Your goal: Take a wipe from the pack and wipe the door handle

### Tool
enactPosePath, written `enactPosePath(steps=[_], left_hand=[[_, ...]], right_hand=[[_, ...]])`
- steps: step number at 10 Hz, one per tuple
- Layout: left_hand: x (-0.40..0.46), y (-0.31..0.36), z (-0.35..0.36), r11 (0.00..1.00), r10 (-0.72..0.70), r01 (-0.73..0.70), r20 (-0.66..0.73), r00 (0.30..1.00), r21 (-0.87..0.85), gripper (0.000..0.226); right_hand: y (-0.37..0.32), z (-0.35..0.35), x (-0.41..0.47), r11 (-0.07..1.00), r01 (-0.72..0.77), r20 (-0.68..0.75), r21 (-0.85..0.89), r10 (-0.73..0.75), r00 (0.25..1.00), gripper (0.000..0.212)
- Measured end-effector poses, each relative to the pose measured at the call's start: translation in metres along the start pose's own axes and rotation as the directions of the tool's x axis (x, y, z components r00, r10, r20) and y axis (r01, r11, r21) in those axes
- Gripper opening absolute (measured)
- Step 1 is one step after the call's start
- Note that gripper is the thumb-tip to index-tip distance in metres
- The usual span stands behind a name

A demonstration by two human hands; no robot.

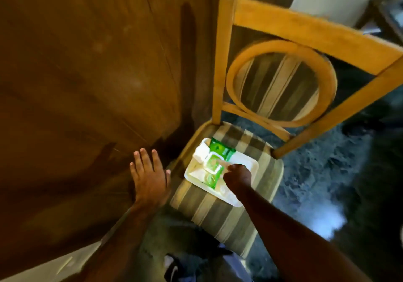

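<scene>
A green wipe pack (pixel 214 162) with its white lid flipped open lies on a white tray (pixel 248 164) on a chair seat. My right hand (pixel 237 176) is over the pack's near end, fingers pinched on a white wipe (pixel 224 163) at the opening. My left hand (pixel 149 176) is spread flat, fingers apart, against the brown wooden door (pixel 87 74) to the left of the chair. No door handle is in view.
The chair (pixel 235 212) has a striped cushion and a wooden back with a ring (pixel 281 83). It stands close to the door on dark carpet (pixel 316 172). A dark table (pixel 383 18) is at the far right.
</scene>
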State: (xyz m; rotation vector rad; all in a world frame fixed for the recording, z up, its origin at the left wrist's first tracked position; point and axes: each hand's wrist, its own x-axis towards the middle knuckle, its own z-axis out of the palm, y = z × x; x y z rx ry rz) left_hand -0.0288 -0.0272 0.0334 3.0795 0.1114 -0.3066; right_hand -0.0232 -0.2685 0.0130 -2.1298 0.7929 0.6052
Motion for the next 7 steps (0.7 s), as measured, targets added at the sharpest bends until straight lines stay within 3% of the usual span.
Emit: enactPosePath(steps=[2,4,5,6,7], left_hand=[[0.014,0.023,0.047,0.998,0.057,-0.059,0.069,0.996,0.018,0.074],[0.015,0.009,0.078,0.995,0.017,-0.031,0.145,0.989,0.095,0.075],[0.012,-0.009,0.078,0.993,-0.019,0.0,0.159,0.987,0.115,0.078],[0.013,-0.01,0.056,0.996,-0.043,0.03,0.172,0.984,0.08,0.074],[0.012,-0.013,0.038,0.999,-0.008,-0.002,0.206,0.979,0.047,0.068]], right_hand=[[0.047,0.021,0.042,0.993,-0.113,0.06,-0.025,0.114,0.992,0.051],[0.08,0.057,0.068,0.973,-0.076,0.251,-0.216,0.13,0.959,0.061],[0.076,0.052,0.073,0.985,-0.117,0.259,-0.13,0.148,0.955,0.057],[0.062,0.033,0.057,0.987,-0.113,-0.016,-0.118,0.112,0.994,0.046],[0.048,0.021,0.039,0.967,-0.13,-0.161,-0.218,0.096,0.982,0.042]])
